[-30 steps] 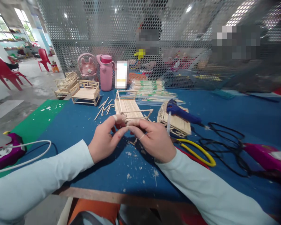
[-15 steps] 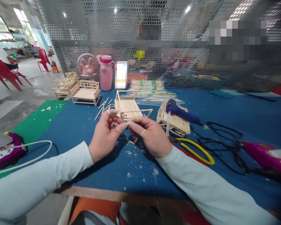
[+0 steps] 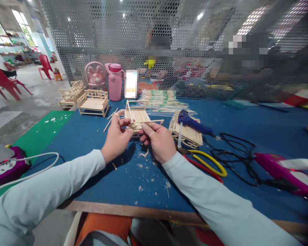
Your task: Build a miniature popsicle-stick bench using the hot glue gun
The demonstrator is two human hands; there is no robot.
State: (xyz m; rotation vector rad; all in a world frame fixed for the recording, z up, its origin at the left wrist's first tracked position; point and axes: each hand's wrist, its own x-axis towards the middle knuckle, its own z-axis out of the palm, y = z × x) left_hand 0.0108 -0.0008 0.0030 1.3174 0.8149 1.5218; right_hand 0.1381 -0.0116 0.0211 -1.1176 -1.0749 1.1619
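Note:
A miniature bench of thin wooden sticks [image 3: 139, 115] stands on the blue table in front of me, with a slatted seat and stick rails. My left hand [image 3: 117, 138] is at its near left corner, thumb and fingers curled around the frame there. Close to the near rail, my right hand [image 3: 157, 140] is closed with thumb and forefinger pinched; whatever lies between them is hidden. Both hands have light wraps on some fingers. Loose sticks [image 3: 110, 119] lie left of the bench, and small stick scraps [image 3: 144, 153] lie below my hands.
A blue glue gun [image 3: 195, 123] rests on another stick piece [image 3: 186, 133], beside yellow-and-red-handled pliers [image 3: 212, 162]. Finished miniature benches [image 3: 93, 102], a pink bottle [image 3: 115, 83], a phone [image 3: 131, 85] and bundled sticks [image 3: 159, 97] stand behind. Cables and a purple power strip [image 3: 277, 171] lie right.
My hands have moved apart from a fingertip-to-fingertip pinch. The left has gone to the bench's corner; the right stays by its near rail. A short stick piece now shows below my left hand.

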